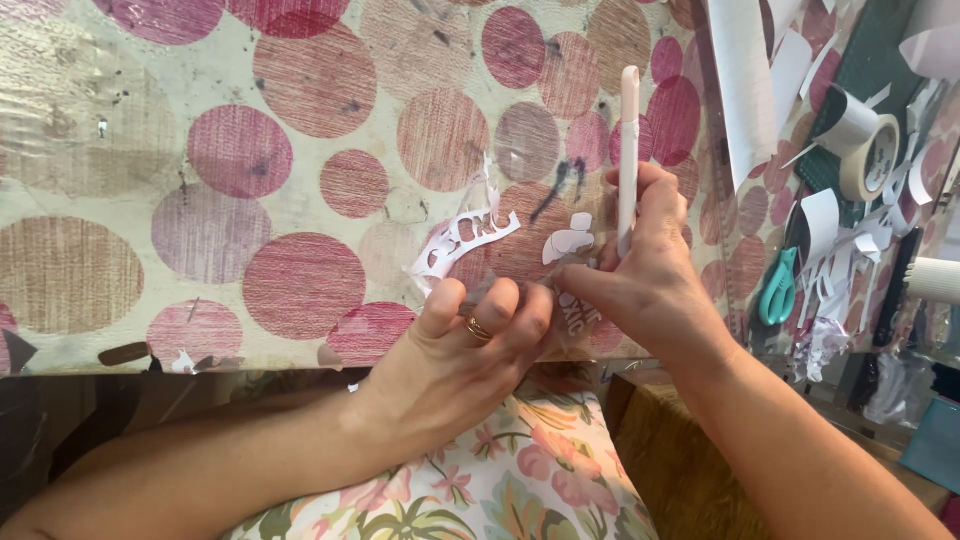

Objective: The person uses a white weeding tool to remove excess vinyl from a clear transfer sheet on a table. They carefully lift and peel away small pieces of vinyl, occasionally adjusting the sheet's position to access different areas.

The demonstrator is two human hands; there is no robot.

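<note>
The left hand (470,335), a gold ring on one finger, rests at the near edge of the table (120,130), whose covering is printed with pink and maroon circles on a pale ground. Its fingers are curled together and pinch the lower edge of a clear plastic sheet (500,225) that carries white cut-out letter shapes (465,240). The sheet lies on the table just ahead of both hands, crumpled and partly lifted.

The right hand (645,270) touches the left hand's fingertips. Its fingers are closed round a slim white craft knife (629,150), held upright with the handle pointing away from the person; the blade end is hidden behind the fingers, so where it meets the sheet cannot be told. A second strip of white lettering seems to run beneath this hand, though it is blurred.

To the right, well apart from the hands, lie a roll of pale tape (868,155), teal-handled scissors (779,288) and a litter of curled white paper offcuts (850,245). A long white paper strip (745,80) hangs at the upper right. A floral cloth (480,480) shows below the forearms.
</note>
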